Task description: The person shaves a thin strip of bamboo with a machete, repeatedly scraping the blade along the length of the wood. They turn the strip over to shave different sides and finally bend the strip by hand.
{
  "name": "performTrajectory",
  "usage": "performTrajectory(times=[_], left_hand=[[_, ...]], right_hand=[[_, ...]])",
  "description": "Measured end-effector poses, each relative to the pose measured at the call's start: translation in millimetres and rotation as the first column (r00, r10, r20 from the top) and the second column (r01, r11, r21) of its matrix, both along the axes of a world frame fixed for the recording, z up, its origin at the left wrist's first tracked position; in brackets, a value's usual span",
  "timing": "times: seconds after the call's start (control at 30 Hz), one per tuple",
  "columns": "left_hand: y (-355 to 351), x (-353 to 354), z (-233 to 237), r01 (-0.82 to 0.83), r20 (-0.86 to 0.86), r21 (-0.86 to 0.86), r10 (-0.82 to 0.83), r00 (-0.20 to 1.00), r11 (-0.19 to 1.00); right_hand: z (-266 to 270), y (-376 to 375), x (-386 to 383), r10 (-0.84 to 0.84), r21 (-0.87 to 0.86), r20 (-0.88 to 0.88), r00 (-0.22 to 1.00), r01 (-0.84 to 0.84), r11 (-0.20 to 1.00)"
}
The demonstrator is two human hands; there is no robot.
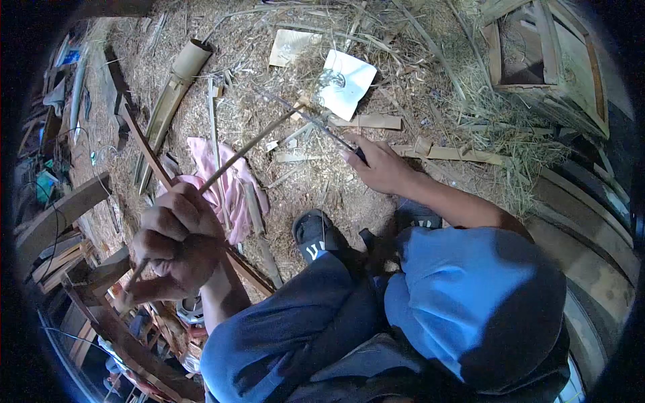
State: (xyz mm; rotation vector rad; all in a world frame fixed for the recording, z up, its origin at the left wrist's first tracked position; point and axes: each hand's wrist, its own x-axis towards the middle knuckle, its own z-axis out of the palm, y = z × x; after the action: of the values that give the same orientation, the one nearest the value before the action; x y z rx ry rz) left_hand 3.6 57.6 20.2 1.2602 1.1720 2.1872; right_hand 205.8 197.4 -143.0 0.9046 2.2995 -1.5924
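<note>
My left hand is closed around a thin wooden stick, which slants up and away to the right from my fist. The stick's near end sticks out below the fist. My right hand grips the dark handle of a knife, its long narrow blade pointing up and left. The blade crosses the stick near the stick's far end in this view. Beneath the stick, a pink cloth lies crumpled on the shavings-covered ground.
Two pale flat sheets lie ahead among straw. A split bamboo length rests at the left. A wooden frame box stands at the upper right. Planks and scraps crowd the left side. My sandalled foot is below the knife.
</note>
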Motion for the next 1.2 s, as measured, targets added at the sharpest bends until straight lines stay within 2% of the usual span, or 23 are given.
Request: performTrajectory(times=[0.03,0.07,0.1,0.17,0.2,0.27,0.3,0.33,0.37,0.4,0.5,0.53,0.6,0.67,0.73,0.77,0.83,0.87,0.9,0.97,1.03,1.13,1.2], left_hand=[[1,3,1,-0.047,0.009,-0.006,0.047,0.999,0.999],[-2,-2,0,0.054,-0.030,-0.004,-0.055,0.998,0.999],[-1,1,1,0.056,-0.032,-0.004,-0.056,0.998,0.998],[2,11,0,-0.052,0.039,0.017,0.052,0.998,0.998],[-1,2,1,0.065,-0.021,0.000,-0.065,0.998,0.998],[-6,0,-2,0.083,0.010,-0.007,-0.083,0.996,0.996],[-5,0,-1,0.105,0.040,-0.013,-0.104,0.994,0.994],[-2,2,-2,0.107,0.041,-0.015,-0.106,0.994,0.994],[2,8,-1,0.028,0.022,0.009,-0.028,0.999,1.000],[5,10,0,-0.051,0.005,0.034,0.051,0.999,0.998],[3,9,1,-0.031,-0.001,0.007,0.031,1.000,0.999],[3,8,1,-0.029,-0.002,0.008,0.029,1.000,1.000],[6,4,1,0.117,-0.070,0.002,-0.116,0.991,0.993],[7,5,3,0.078,-0.035,-0.007,-0.079,0.996,0.997],[9,5,2,0.033,-0.009,-0.004,-0.033,0.999,0.999],[9,4,2,0.026,-0.009,0.003,-0.026,1.000,1.000],[5,0,0,0.022,-0.008,0.004,-0.022,1.000,1.000],[-2,-4,-2,0.083,0.012,-0.022,-0.083,0.996,0.996],[-8,-7,-4,0.145,0.033,-0.045,-0.144,0.989,0.988],[-16,-13,-6,0.149,0.043,-0.056,-0.147,0.988,0.987],[-20,-13,-5,0.142,0.053,-0.062,-0.139,0.989,0.988],[-11,-8,-4,0.172,0.023,-0.074,-0.171,0.985,0.982],[0,-4,-2,0.070,0.003,-0.013,-0.070,0.998,0.997]], right_hand=[[1,0,-5,-0.006,-0.039,0.022,1.000,0.007,0.999],[3,-2,-10,-0.011,-0.080,0.045,0.999,0.015,0.997],[10,-4,-16,-0.013,-0.081,0.043,0.999,0.016,0.997],[34,-8,-31,0.022,-0.118,-0.025,0.999,-0.025,0.993],[42,-10,-34,0.024,-0.117,-0.024,0.999,-0.027,0.993],[52,-14,-38,0.159,-0.011,-0.333,0.929,-0.172,0.985],[49,-15,-37,0.157,-0.013,-0.333,0.930,-0.171,0.985],[44,-17,-36,0.141,-0.009,-0.431,0.891,-0.160,0.987],[38,-19,-34,0.121,-0.008,-0.524,0.843,-0.147,0.989],[30,-19,-29,0.053,-0.108,-0.412,0.910,-0.107,0.988],[-34,-13,-22,-0.040,-0.070,0.010,0.999,0.041,0.997],[-41,-5,-15,-0.024,0.000,-0.030,0.999,0.024,1.000],[-35,1,-15,-0.013,0.072,-0.069,0.998,0.018,0.997],[7,-3,-29,-0.023,-0.163,-0.039,0.999,0.016,0.987],[33,-10,-39,0.062,-0.082,-0.262,0.963,-0.086,0.993],[42,-14,-42,0.060,-0.085,-0.261,0.963,-0.085,0.993],[53,-19,-45,0.062,-0.038,-0.646,0.761,-0.114,0.993],[53,-16,-43,0.097,-0.062,-0.569,0.817,-0.160,0.985],[41,-17,-40,0.092,-0.066,-0.569,0.817,-0.157,0.985],[-7,-20,-32,0.001,-0.064,-0.213,0.977,-0.015,0.998],[-40,-5,-22,-0.076,-0.080,0.047,0.996,0.080,0.994],[-33,-1,-21,-0.075,-0.013,-0.036,0.997,0.074,0.997],[2,-7,-36,-0.023,-0.079,-0.095,0.995,0.015,0.997]])
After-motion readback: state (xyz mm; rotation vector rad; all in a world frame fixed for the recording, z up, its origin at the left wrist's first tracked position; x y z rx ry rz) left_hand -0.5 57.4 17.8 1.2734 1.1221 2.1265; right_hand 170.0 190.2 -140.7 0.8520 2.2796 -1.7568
